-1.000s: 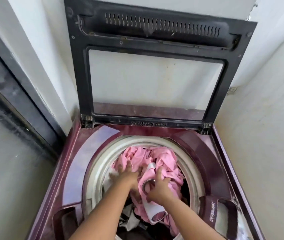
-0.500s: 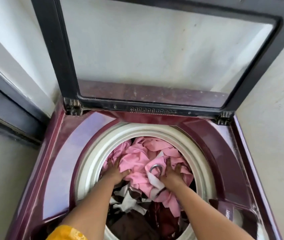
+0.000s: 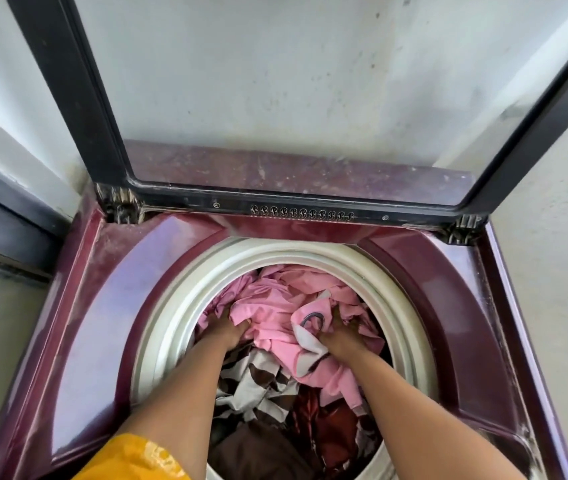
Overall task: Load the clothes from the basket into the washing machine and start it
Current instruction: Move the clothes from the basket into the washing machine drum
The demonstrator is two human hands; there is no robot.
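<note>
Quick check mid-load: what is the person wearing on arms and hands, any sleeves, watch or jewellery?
A yellow sleeve with paler patches shows on the left upper arm at the bottom edge. Both forearms are bare, no watch or bangle at either wrist. The left hand and right hand are ungloved; their fingers are sunk in the pink clothes, so rings cannot be checked.

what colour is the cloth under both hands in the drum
The cloth is pink, with a white patch near the right hand; the head view shows it.
</note>
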